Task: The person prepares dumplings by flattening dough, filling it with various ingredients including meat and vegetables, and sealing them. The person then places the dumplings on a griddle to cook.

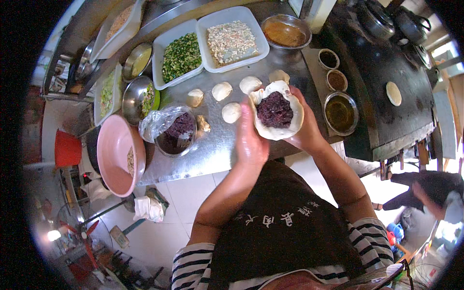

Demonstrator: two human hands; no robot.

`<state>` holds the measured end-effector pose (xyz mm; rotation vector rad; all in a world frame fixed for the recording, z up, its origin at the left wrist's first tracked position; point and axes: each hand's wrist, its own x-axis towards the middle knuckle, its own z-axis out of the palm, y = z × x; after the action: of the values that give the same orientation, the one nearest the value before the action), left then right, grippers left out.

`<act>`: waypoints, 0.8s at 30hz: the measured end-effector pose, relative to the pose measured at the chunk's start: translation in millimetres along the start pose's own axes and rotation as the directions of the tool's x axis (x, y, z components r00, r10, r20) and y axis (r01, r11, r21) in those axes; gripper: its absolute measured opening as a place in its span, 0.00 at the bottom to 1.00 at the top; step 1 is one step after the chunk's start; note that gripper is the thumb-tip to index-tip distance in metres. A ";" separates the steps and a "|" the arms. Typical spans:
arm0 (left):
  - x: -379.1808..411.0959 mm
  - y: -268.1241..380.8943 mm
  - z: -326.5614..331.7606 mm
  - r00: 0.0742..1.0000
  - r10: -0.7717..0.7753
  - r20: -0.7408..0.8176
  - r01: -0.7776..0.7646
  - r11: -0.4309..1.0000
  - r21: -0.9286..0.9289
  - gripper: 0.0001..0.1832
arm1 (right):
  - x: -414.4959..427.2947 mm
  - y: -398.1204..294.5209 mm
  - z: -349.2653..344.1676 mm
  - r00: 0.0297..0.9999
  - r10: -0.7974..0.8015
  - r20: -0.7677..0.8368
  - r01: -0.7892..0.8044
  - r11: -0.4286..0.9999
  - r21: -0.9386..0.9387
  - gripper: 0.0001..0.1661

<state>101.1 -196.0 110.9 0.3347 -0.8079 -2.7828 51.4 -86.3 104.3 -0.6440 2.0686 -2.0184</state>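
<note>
Between my left hand (253,139) and my right hand (307,125) is a cupped dough wrapper (279,133), its rim raised around a mound of dark purple filling (274,110). Both hands press it from the sides, above the steel worktop (203,152). Just beyond lie several dough balls (222,91), one of them a dough ball (231,112) close by my left fingers. To the left stands a metal bowl (159,146) of similar purple filling (181,127), partly covered by clear plastic wrap (159,121). A small dough scrap (203,123) rests beside that bowl.
Along the back are a plastic tub of chopped greens (181,59), another of pale chopped filling (232,40) and a bowl of brown paste (284,32). A pink basin (117,156) stands left. At right, a griddle (402,119) bears a flatbread (393,94); another person (431,190) is beyond.
</note>
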 end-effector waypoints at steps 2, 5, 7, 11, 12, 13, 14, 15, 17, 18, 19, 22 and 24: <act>-2.5 -26.7 -4.5 0.983 -0.131 -0.133 0.128 0.991 -0.026 0.30 | -0.3 7.8 -5.3 0.997 0.024 0.075 -0.015 0.993 -0.116 0.50; 2.1 -37.9 -19.9 0.958 -0.182 -0.221 0.183 0.983 -0.015 0.16 | -7.2 17.6 -15.7 0.986 0.031 0.163 0.007 0.974 -0.225 0.46; 0.1 -42.7 -22.6 0.962 -0.151 -0.226 0.169 0.984 0.060 0.13 | -9.5 20.4 -21.0 0.977 0.061 0.205 -0.015 0.976 -0.217 0.46; -3.4 -42.3 -23.6 0.981 -0.113 -0.161 0.135 0.982 0.135 0.18 | -12.3 25.3 -16.2 0.981 0.067 0.181 -0.010 0.953 -0.302 0.42; -2.0 -41.0 -22.7 0.975 -0.118 -0.187 0.141 0.983 0.117 0.21 | -12.1 25.7 -14.1 0.984 0.056 0.169 0.000 0.950 -0.314 0.41; -2.1 -39.0 -22.1 0.977 -0.121 -0.178 0.140 0.985 0.103 0.22 | -12.7 23.8 -13.0 0.986 0.031 0.163 0.025 0.944 -0.330 0.41; -2.5 -36.7 -21.8 0.978 -0.123 -0.169 0.140 0.986 0.089 0.22 | -13.2 20.1 -11.2 0.987 0.007 0.157 0.049 0.937 -0.346 0.41; -1.7 -34.4 -21.9 0.979 -0.125 -0.160 0.138 0.987 0.076 0.23 | -12.4 17.1 -9.0 0.988 -0.019 0.153 0.074 0.930 -0.361 0.41; 1.6 -32.4 -22.2 0.996 0.005 -0.086 0.015 0.973 0.232 0.26 | -9.7 16.8 -0.4 0.983 -0.142 0.120 0.172 0.939 -0.299 0.42; 3.2 -30.4 -23.2 0.997 0.065 -0.043 -0.049 0.950 0.309 0.27 | -9.4 17.8 4.3 0.974 -0.202 0.099 0.221 0.939 -0.265 0.42; 7.3 -25.4 -25.0 0.999 0.008 -0.035 0.005 0.939 0.344 0.27 | -8.3 18.9 6.8 0.977 -0.188 0.096 0.207 0.945 -0.254 0.42; 11.8 12.2 -11.7 0.976 -0.218 -0.027 0.220 0.966 0.133 0.32 | -4.3 19.9 11.3 0.992 -0.113 0.058 0.122 0.973 -0.194 0.44; 3.9 17.4 -10.8 0.999 -0.005 0.051 0.002 0.998 0.057 0.31 | -2.1 11.5 21.9 0.994 -0.106 -0.029 0.106 0.994 -0.004 0.43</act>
<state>103.0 -216.7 111.0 0.2757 -0.9003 -2.7862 60.4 -105.5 91.4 -0.7437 2.0951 -2.0944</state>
